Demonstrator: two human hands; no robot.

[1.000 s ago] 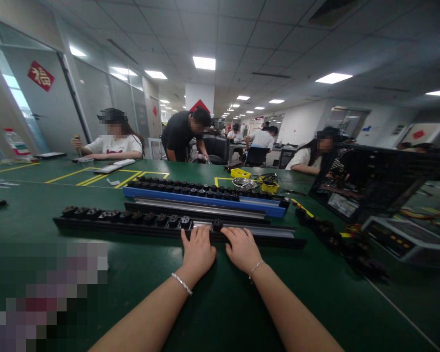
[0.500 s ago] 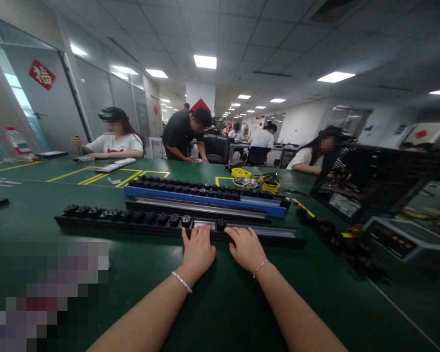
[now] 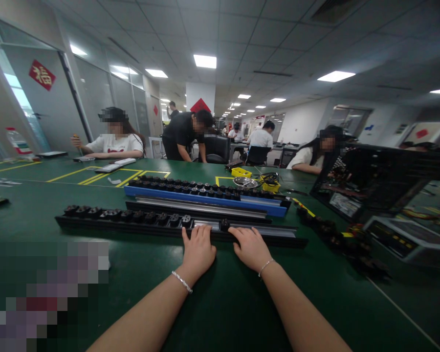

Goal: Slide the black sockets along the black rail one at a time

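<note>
A long black rail (image 3: 106, 224) lies across the green table, with a row of round black socket modules (image 3: 149, 217) seated along its left part. My left hand (image 3: 199, 250) holds the rail's front edge near the middle, its fingers bent over the top and its thumb hidden. One separate socket module (image 3: 225, 225) sits in the channel, a gap of bare silvery strip to its left. My right hand (image 3: 253, 248) has its fingertips at that module's right side, gripping it; the thumb is out of sight.
Behind are a second black rail (image 3: 201, 208) and a blue rail (image 3: 205, 196) with modules. To the right lie loose black modules (image 3: 330, 234), a power supply (image 3: 410, 239) and an open computer case (image 3: 374, 181). A metal dish (image 3: 245, 182) and yellow trays (image 3: 241, 172) stand farther back. Co-workers are around.
My right hand has shifted slightly right, and the separate module has slid right along the channel with it. My left hand and the rail have stayed put.
</note>
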